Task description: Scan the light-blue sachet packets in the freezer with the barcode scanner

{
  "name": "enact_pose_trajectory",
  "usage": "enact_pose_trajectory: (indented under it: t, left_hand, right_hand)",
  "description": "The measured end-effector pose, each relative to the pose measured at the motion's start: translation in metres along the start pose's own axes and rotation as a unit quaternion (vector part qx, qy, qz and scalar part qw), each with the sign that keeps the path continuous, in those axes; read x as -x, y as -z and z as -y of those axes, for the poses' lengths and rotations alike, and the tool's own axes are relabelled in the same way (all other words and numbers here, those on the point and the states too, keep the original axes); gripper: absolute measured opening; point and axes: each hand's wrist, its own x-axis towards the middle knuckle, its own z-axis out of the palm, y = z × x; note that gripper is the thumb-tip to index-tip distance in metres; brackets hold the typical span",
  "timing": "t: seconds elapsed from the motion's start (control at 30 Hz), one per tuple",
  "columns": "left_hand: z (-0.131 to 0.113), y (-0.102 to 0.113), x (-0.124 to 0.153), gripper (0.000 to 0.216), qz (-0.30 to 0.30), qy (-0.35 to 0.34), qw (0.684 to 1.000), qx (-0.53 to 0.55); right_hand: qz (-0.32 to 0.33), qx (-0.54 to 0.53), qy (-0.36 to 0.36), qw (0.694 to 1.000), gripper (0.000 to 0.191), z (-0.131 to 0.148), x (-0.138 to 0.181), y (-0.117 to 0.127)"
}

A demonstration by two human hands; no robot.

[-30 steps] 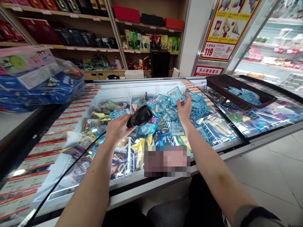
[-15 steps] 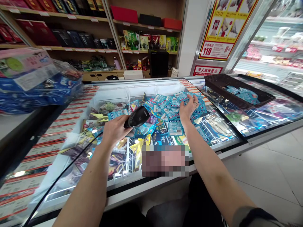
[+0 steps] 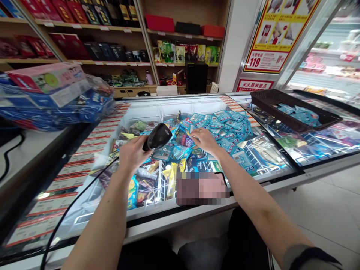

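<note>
My left hand (image 3: 132, 152) is closed around the handle of a black barcode scanner (image 3: 159, 137), whose head points right over the freezer. Several small blue packets (image 3: 234, 122) lie in an overlapping heap on the freezer's glass top (image 3: 146, 105). My right hand (image 3: 206, 141) hovers at the left side of that heap, near a purple wrapper (image 3: 186, 140). Its fingers are curled together, and anything between the fingertips is too small to make out. Below the hands, a phone (image 3: 202, 189) with a blurred screen lies at the freezer's front edge.
A dark brown basket (image 3: 298, 110) with several blue packets stands to the right. Plastic-wrapped boxes (image 3: 56, 95) sit at the left. The scanner's cable (image 3: 74, 200) runs down to the lower left. Stocked shelves (image 3: 112, 28) rise behind the freezer.
My right hand has moved left from the blue packets toward the scanner, its fingers drawing together. A blue-and-yellow packet now shows beside my left forearm. The view has shifted slightly left.
</note>
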Motion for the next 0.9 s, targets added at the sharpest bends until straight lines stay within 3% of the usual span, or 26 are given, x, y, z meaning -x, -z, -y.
enact_pose_trajectory:
  t: [0.17, 0.33, 0.47, 0.73, 0.9]
  left_hand:
    - [0.015, -0.003, 0.011, 0.039, 0.003, 0.023, 1.000, 0.001]
    - [0.018, 0.001, 0.009, 0.038, 0.012, 0.031, 0.999, 0.002]
    - [0.018, 0.004, 0.009, 0.037, 0.019, 0.038, 0.999, -0.010]
    - [0.023, 0.001, 0.009, 0.035, 0.015, 0.045, 0.999, -0.020]
    - [0.018, 0.001, 0.007, 0.035, 0.027, 0.027, 0.999, 0.000]
  right_hand:
    - [0.077, -0.018, 0.075, 0.994, 0.032, 0.012, 0.002, -0.001]
    - [0.128, -0.038, 0.135, 0.982, 0.044, 0.030, -0.002, 0.003]
    - [0.175, -0.022, 0.179, 0.968, 0.043, 0.040, -0.003, -0.002]
    - [0.098, 0.003, 0.131, 0.986, 0.025, 0.028, 0.000, 0.004]
    - [0.041, -0.005, 0.059, 0.997, 0.031, 0.024, 0.001, 0.002]
